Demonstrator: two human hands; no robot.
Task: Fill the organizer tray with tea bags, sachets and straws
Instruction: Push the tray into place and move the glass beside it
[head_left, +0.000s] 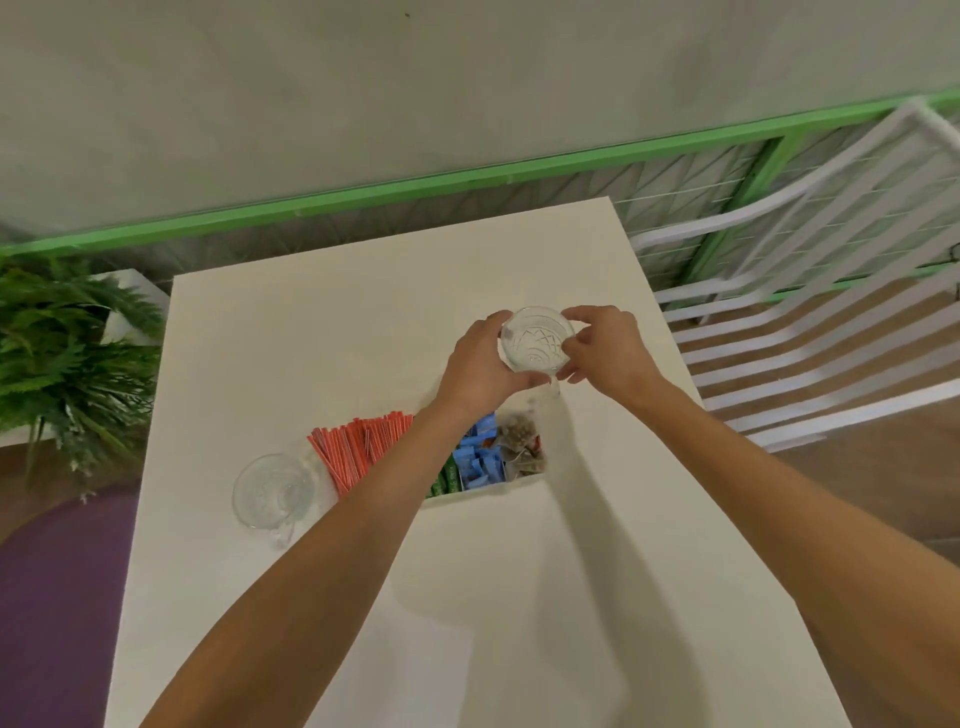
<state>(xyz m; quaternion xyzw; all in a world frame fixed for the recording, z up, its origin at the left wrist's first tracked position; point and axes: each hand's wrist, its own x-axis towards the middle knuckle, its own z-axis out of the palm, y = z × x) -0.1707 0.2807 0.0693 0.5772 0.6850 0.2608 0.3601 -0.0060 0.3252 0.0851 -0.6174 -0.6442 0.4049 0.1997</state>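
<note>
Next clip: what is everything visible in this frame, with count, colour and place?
table: one, white, centre
held glass: one, clear, between both hands, beyond the sachets
second glass: one, clear, on the table, left of the red sticks
red sticks: bundle, red-orange, left
green sachets: several, green, middle
blue sachets: several, blue, middle
tea bags: several, brownish, right
fern: one, green, left of table
chair: one, white, right
railing: one, green, behind
rug: one, purple, lower left
left hand: grips the glass
right hand: fingers pinch its rim
</note>
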